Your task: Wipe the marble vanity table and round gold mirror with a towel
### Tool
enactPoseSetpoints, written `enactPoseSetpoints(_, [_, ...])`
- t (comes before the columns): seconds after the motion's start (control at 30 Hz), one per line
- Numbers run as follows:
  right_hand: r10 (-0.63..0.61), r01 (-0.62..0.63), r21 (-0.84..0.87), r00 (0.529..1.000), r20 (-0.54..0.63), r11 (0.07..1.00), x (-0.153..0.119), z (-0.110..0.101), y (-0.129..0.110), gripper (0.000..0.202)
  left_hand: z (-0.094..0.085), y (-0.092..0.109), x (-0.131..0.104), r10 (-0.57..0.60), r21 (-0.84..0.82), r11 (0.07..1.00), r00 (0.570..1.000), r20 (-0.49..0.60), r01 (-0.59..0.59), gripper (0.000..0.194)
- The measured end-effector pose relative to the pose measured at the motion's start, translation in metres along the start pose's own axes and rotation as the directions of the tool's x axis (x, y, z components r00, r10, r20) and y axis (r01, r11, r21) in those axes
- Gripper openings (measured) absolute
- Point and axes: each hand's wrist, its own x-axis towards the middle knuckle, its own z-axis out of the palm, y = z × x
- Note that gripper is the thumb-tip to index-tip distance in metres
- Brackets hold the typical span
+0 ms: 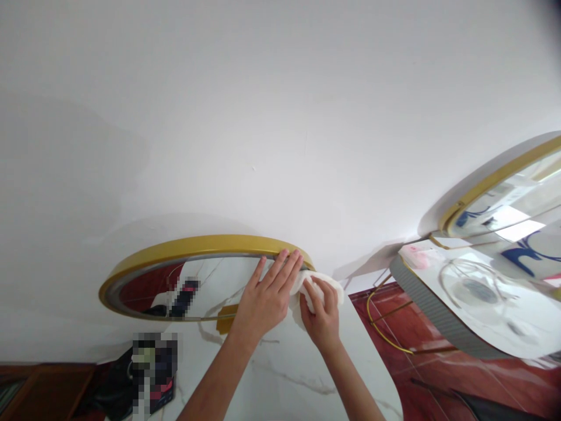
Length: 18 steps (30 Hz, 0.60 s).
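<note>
An oval mirror with a gold frame (193,245) stands against the white wall on a white marbled tabletop (293,380). My left hand (265,301) lies over the mirror's near side, fingers stretched out and their tips at the top of the frame, towards its right end. Just to the right, my right hand (322,318) has its fingers bent around a white cloth (336,287). The cloth is pressed against the right end of the frame. My hands hide part of the glass and frame there.
Dark, partly pixelated items (153,374) sit at the tabletop's left edge. To the right, another white table (473,292) carries a coiled cable and a pink-and-white packet (421,256). A second gold-framed mirror (504,181) stands behind it. Red tiled floor (394,316) shows between the tables.
</note>
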Motion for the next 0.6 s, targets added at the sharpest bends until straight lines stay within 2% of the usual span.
enactPoseSetpoints(0.2, [-0.024, 0.024, -0.031, 0.999, 0.029, 0.999, 0.003, -0.002, 0.002, 0.054, -0.003, 0.001, 0.000, -0.015, -0.031, 0.999, 0.999, 0.031, 0.016, 0.058])
enactPoseSetpoints(0.5, [0.014, -0.013, -0.012, 0.987, 0.162, 1.000, -0.038, 0.010, 0.030, 0.049, -0.005, 0.002, 0.002, -0.015, -0.065, 0.998, 0.999, 0.043, 0.018, 0.055])
enactPoseSetpoints(0.6, [0.057, -0.059, 0.027, 0.994, 0.090, 0.998, -0.028, 0.000, 0.025, 0.050, -0.007, 0.003, 0.002, -0.023, -0.071, 0.997, 0.999, 0.048, 0.026, 0.056])
